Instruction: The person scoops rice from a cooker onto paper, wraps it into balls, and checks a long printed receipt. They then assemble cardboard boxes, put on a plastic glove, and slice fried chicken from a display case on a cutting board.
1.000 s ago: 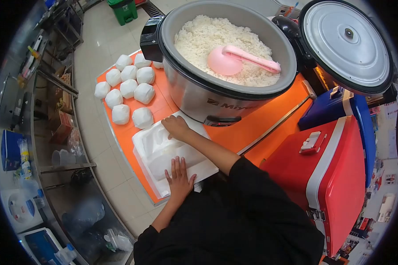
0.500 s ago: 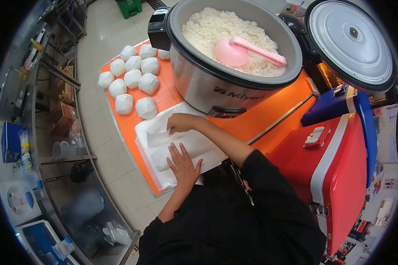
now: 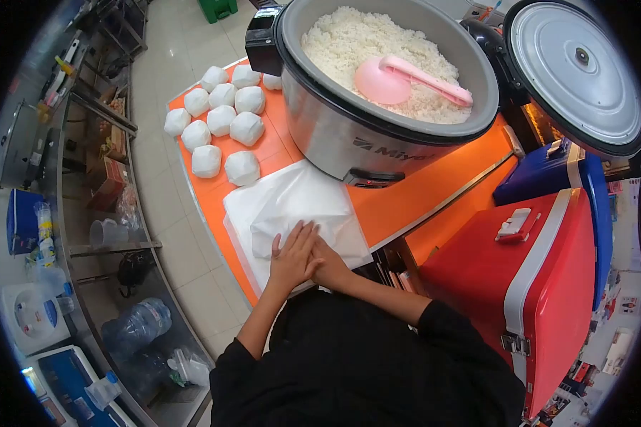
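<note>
Both hands press flat and open on the folded white paper sheet (image 3: 292, 206), the left hand (image 3: 292, 257) overlapping the right hand (image 3: 329, 265). Beyond them lie ten wrapped rice parcels (image 3: 221, 121); the rice cooker (image 3: 377, 92) ahead looks far from emptied.

Only one view here, and it sits on your head, looking forward and steeply down over your own chest and arms. It's a fisheye lens, so the picture is a circle with black corners and everything bends near the rim. Your hands (image 3: 303, 256) land just below the middle, close to the lens, on the near edge of the orange surface (image 3: 406, 199). The rice cooker (image 3: 377, 135) fills the far top of the frame, the red cooler box (image 3: 548, 285) runs down the right side, and the floor (image 3: 171, 220) with shelving curves away on the left.
</note>
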Demonstrator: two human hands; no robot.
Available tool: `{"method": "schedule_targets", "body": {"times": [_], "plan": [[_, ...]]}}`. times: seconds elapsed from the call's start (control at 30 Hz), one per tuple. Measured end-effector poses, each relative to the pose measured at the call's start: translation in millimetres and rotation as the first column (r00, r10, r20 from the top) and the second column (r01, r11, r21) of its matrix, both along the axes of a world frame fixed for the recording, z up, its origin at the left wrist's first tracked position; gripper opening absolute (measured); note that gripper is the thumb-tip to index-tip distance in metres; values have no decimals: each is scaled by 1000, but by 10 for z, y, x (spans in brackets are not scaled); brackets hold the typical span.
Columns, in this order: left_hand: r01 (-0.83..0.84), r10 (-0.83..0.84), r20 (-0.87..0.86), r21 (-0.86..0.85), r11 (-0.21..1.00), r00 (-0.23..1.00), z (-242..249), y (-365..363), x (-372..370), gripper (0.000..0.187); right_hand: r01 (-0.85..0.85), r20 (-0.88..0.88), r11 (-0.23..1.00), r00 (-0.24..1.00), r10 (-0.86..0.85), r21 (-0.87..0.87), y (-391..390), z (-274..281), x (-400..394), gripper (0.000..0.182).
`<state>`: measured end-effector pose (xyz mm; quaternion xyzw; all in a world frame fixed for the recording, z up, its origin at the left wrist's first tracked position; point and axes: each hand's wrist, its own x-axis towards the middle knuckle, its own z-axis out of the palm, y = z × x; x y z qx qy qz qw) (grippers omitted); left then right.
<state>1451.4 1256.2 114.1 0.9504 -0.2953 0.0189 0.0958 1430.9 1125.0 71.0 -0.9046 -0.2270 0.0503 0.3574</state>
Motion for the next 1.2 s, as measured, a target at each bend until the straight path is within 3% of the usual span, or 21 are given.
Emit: {"method": "schedule_targets", "body": {"times": [0.13, 0.23, 0.3, 0.37, 0.4, 0.43, 0.5, 0.57, 0.63, 0.67, 0.7, 0.73, 0.77, 0.83, 0.9, 0.97, 1.0, 1.07, 1.1, 1.13, 1.2], "plan": [[-306, 276, -183, -162, 938, 943, -119, 206, -258, 62, 255, 96, 947, 956, -277, 195, -92, 60, -195, 61], [-390, 391, -36, 14, 921, 920, -369, 329, -318, 66, 292, 16, 953, 956, -294, 78, -199, -4, -186, 57], [-385, 384, -13, -14, 923, 923, -370, 446, -195, 56, 322, 73, 945, 943, -326, 58, -242, -25, -85, 53], [-220, 219, -279, 30, 975, 935, -282, 634, 47, 42, 444, -256, 882, 881, -398, 158, -296, 22, 23, 44], [-167, 152, -217, -53, 984, 964, -214, 648, 180, 23, 460, -209, 867, 882, -422, 192, -322, 5, 94, 43], [-149, 134, -215, -59, 987, 967, -238, 702, 320, 23, 475, -204, 860, 875, -438, 188, -346, 24, 167, 43], [-388, 45, -718, -322, 864, 695, -313, 786, 572, 11, 573, -501, 811, 739, -451, 115, -368, 97, 326, 45], [-405, 50, -769, -279, 871, 638, -167, 660, 725, 6, 574, -467, 818, 714, -522, -38, -303, 203, 486, 50], [-318, 333, -570, 129, 939, 751, -101, 477, 768, 7, 544, -60, 746, 791, -609, -385, -154, 265, 617, 49], [-314, 322, -81, 97, 945, 943, -69, 312, 713, 21, 549, -61, 743, 787, -614, -383, -88, 145, 690, 49], [-308, 316, -83, 100, 946, 945, -60, 283, 791, 21, 490, 170, 788, 871, -461, -372, -23, 16, 756, 47], [-45, 52, -136, 55, 997, 989, -60, 234, 922, 31, 420, 387, 824, 881, -270, -381, 7, -91, 793, 45], [216, -214, -176, -7, 976, 961, -74, 195, 1039, 40, 420, 383, 823, 883, -273, -382, -1, 59, 855, 45], [309, -316, -346, -77, 948, 883, -89, 217, 1268, 40, 63, -169, 848, 969, -177, -527, -47, 310, 1044, 9], [384, -410, -496, -159, 910, 766, -145, 286, 1245, 40, -57, -210, 842, 975, -68, -536, -165, 274, 990, 10], [152, -205, -297, -191, 970, 933, -258, 385, 966, 38, 288, 87, 896, 957, -275, -337, -144, 258, 736, 8], [-47, 9, -352, -99, 994, 936, -122, 293, 751, 38, 345, 88, 887, 938, -335, -305, -105, 231, 561, 13], [-329, 246, -276, -313, 891, 929, -223, 191, 336, 46, 398, 87, 876, 917, -389, -273, -27, 155, 284, 18], [-435, 324, -311, -425, 794, 894, -255, 133, 223, 50, 485, 113, 870, 873, -475, -91, 3, 84, 192, 22], [-440, 327, -314, -422, 793, 891, -320, 79, 171, 50, 553, 117, 828, 820, -561, 93, 19, 21, 143, 25], [-602, 456, -395, -480, 638, 798, -450, 25, 28, 55, 549, 136, 825, 814, -565, 137, 31, -67, 86, 30]]}}
